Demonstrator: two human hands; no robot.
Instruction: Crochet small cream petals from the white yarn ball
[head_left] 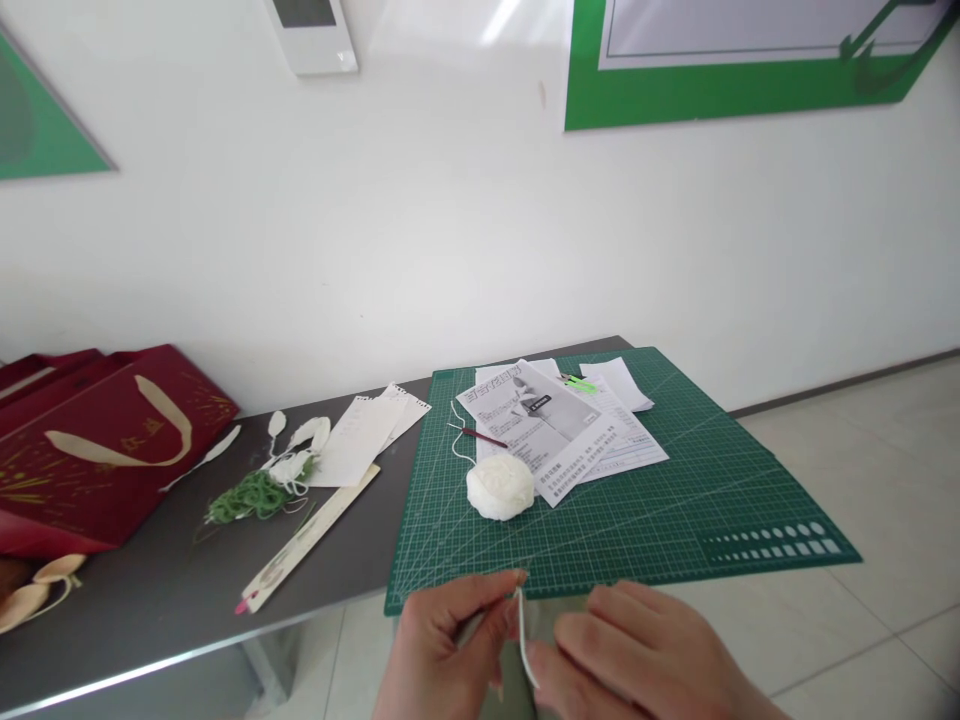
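Observation:
My left hand and my right hand are together at the near edge of the green cutting mat. My left thumb and forefinger pinch a white yarn strand and what looks like a thin hook. The strand loops down to my right hand, whose fingers are curled around it. A ball of white yarn sits on the mat just beyond my hands. A dark red crochet hook lies behind the ball beside printed instruction sheets.
On the grey table to the left lie a red gift bag, green yarn with white crocheted pieces, a paper note and a flat packet. A white wall stands behind; tiled floor lies to the right.

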